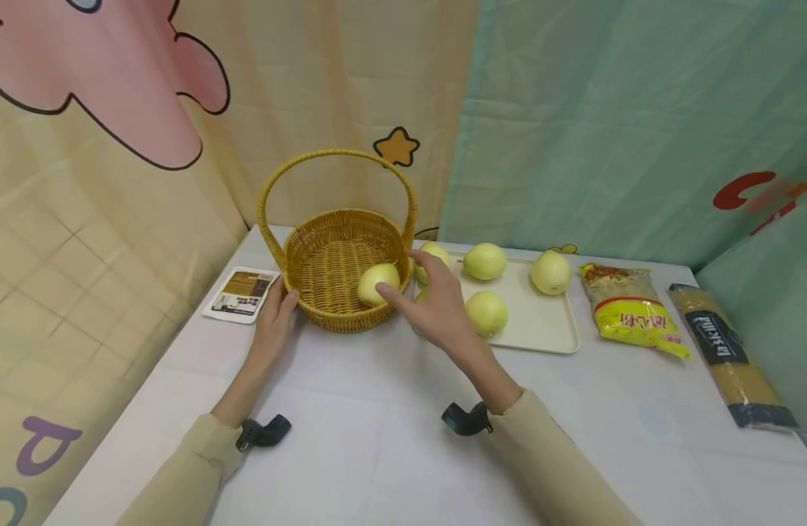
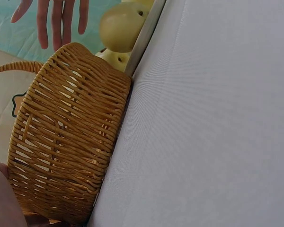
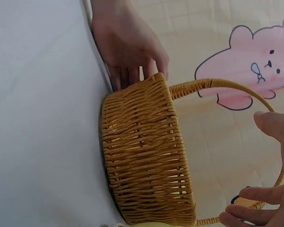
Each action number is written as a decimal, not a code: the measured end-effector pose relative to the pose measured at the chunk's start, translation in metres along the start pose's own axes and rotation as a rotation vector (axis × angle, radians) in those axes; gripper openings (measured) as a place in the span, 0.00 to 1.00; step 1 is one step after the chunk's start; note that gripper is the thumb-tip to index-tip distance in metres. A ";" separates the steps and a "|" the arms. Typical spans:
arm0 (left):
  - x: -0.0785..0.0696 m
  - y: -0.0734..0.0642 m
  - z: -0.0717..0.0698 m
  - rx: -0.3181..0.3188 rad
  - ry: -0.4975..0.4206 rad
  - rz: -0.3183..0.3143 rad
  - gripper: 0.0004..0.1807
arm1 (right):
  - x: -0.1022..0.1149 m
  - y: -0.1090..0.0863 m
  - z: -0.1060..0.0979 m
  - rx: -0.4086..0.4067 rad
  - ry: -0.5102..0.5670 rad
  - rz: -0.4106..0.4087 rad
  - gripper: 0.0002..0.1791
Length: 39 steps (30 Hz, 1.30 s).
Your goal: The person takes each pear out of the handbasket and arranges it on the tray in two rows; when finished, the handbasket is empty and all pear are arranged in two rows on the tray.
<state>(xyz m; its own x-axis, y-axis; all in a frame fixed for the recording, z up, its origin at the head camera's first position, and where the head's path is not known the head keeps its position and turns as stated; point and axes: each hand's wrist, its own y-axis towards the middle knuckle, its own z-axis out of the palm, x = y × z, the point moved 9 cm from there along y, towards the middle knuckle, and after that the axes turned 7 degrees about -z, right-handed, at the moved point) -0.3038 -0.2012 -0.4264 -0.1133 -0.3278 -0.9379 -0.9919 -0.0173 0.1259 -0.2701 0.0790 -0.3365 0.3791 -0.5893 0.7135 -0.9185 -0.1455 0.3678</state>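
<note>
On the table's far left stands a round woven basket [image 1: 341,321] with a tall arched handle. A round pale-yellow pear [image 1: 376,283] lies inside, near the right wall. My left hand [image 1: 272,321] rests against the basket's left side, its fingers along the outer wall [image 3: 139,151]. Over the right rim hovers my right hand [image 1: 436,299], close to that pear, thumb apart from the fingers. In the left wrist view its fingers [image 2: 57,23] are straight and hold nothing. More pears, including one pear [image 1: 487,313], lie on a white tray [image 1: 542,332] to the right, some partly behind the right hand.
A flat white-and-brown packet [image 1: 241,294] lies left of the basket. Right of the tray are a yellow-labelled bag [image 1: 634,310] and a long pack of pasta [image 1: 729,351]. Printed curtains [image 1: 574,146] stand behind the table's back edge.
</note>
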 end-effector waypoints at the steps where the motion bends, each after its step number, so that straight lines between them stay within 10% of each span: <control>1: 0.000 0.000 0.000 0.000 -0.001 0.001 0.33 | 0.001 0.001 0.002 0.002 0.009 0.000 0.47; 23: 0.002 0.001 0.000 0.000 0.009 -0.007 0.33 | 0.004 0.023 0.030 0.045 -0.030 -0.054 0.43; 39: 0.002 0.001 -0.001 0.004 0.002 -0.005 0.33 | 0.020 0.044 0.058 0.406 -0.167 -0.004 0.50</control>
<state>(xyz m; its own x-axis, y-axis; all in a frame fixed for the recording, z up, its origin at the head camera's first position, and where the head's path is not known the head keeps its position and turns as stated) -0.3054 -0.2033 -0.4276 -0.1086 -0.3298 -0.9378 -0.9926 -0.0155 0.1204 -0.3098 0.0147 -0.3409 0.3894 -0.7039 0.5941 -0.8998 -0.4286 0.0820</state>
